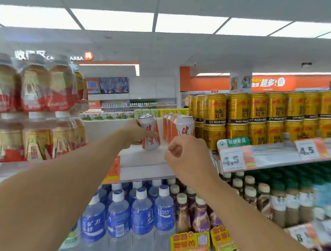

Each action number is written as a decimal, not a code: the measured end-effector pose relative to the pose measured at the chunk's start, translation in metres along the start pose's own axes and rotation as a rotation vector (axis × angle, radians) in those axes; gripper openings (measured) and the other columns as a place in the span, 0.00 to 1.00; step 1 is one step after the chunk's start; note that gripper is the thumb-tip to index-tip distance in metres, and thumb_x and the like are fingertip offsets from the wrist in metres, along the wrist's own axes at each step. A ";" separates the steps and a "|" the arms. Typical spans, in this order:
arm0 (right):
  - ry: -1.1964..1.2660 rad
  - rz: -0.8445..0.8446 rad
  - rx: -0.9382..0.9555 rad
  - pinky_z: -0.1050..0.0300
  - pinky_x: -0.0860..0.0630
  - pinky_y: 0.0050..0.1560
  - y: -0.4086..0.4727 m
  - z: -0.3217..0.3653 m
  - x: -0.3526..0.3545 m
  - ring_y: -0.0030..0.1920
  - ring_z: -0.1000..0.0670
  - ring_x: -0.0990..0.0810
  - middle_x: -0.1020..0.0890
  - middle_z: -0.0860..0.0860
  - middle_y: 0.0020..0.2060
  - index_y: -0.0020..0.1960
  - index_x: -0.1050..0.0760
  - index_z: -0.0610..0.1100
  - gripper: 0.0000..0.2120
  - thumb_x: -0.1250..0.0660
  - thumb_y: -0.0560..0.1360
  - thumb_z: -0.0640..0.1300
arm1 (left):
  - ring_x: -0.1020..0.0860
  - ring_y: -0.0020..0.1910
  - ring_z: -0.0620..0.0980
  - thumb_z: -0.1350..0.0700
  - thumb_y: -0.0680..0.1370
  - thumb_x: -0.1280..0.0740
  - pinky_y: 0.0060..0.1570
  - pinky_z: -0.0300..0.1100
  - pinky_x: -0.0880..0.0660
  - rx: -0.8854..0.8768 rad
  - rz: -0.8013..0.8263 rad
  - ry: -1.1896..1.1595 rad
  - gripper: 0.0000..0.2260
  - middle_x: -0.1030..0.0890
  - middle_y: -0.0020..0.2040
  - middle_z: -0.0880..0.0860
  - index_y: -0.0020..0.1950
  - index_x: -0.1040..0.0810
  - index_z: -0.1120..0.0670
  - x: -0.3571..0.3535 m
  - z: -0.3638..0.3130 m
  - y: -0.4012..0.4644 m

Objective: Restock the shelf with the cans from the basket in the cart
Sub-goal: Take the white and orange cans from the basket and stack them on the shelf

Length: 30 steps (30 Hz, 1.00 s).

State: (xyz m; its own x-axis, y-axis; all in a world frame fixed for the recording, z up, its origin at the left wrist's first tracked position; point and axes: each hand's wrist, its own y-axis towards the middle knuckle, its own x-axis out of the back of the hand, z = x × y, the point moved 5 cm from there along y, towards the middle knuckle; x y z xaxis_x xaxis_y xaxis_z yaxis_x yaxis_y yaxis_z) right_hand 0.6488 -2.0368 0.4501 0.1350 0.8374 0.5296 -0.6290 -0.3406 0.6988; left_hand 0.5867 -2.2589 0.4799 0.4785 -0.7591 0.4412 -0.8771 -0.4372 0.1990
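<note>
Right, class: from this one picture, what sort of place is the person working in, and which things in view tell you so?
Most likely a supermarket or convenience store drinks aisle. Stacked gold cans fill a shelf edged with price tags, rows of bottled drinks stand below, and the left hand holds a white-and-orange can.

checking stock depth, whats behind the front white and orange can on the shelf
Behind the front white and orange can a row of the same cans runs back. Only their edges show, so the count is hidden. The left hand holds another can beside them.
</note>
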 end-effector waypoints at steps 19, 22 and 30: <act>0.052 -0.060 -0.073 0.68 0.26 0.37 0.007 -0.047 -0.003 0.36 0.58 0.20 0.18 0.57 0.34 0.39 0.17 0.49 0.06 0.27 0.75 0.45 | 0.19 0.49 0.60 0.52 0.72 0.23 0.42 0.54 0.18 0.121 -0.127 0.180 0.19 0.19 0.52 0.60 0.57 0.24 0.60 -0.037 0.000 0.058; 0.053 -0.050 -0.068 0.67 0.24 0.38 0.004 -0.048 -0.005 0.37 0.58 0.20 0.18 0.57 0.35 0.40 0.17 0.49 0.06 0.28 0.75 0.44 | 0.19 0.49 0.61 0.52 0.72 0.23 0.45 0.55 0.18 0.122 -0.141 0.200 0.20 0.19 0.52 0.61 0.57 0.24 0.61 -0.037 0.001 0.064; 0.077 -0.031 -0.071 0.66 0.24 0.42 0.003 -0.049 -0.006 0.40 0.58 0.20 0.17 0.56 0.39 0.44 0.16 0.49 0.03 0.28 0.74 0.42 | 0.21 0.54 0.58 0.50 0.76 0.27 0.49 0.51 0.20 0.097 -0.042 0.249 0.19 0.20 0.57 0.60 0.61 0.25 0.59 -0.038 0.008 0.070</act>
State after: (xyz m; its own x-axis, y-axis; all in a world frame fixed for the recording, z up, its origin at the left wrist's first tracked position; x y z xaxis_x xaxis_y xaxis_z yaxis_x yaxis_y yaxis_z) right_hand 0.6087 -2.0222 0.4256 0.0973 0.8784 0.4679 -0.6784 -0.2855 0.6770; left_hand 0.5075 -2.2645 0.4701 0.4788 -0.6024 0.6387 -0.8427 -0.5192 0.1420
